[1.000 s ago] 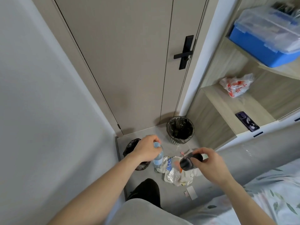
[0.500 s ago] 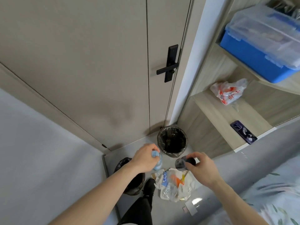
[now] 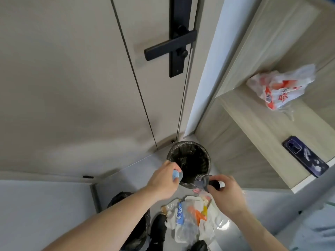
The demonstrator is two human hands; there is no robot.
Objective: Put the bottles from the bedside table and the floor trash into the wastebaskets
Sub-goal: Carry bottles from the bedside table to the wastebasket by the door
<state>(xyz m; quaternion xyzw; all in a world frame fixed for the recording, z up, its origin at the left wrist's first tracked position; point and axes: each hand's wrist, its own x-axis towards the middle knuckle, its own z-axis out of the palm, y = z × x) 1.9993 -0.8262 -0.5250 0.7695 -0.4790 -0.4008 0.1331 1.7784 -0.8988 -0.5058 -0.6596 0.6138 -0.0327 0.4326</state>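
My left hand (image 3: 164, 181) grips a clear water bottle with a blue cap (image 3: 177, 175), held at the near left rim of a round wastebasket (image 3: 188, 163) lined with a black bag. My right hand (image 3: 225, 192) holds a dark bottle (image 3: 205, 182) on its side, its base pointing at the basket's near right rim. A second black-lined wastebasket (image 3: 126, 198) sits lower left, mostly hidden under my left forearm. A heap of floor trash (image 3: 192, 218), wrappers and crumpled plastic, lies below my hands.
A beige door with a black lever handle (image 3: 170, 46) rises behind the basket. A wooden bedside shelf (image 3: 253, 127) on the right carries a white and orange plastic bag (image 3: 279, 89) and a dark phone (image 3: 305, 154). My dark shoes (image 3: 159, 230) stand by the trash.
The view has closed in on the door and basket. Both hands have carried their bottles forward from above the floor trash to the rim of the round wastebasket.
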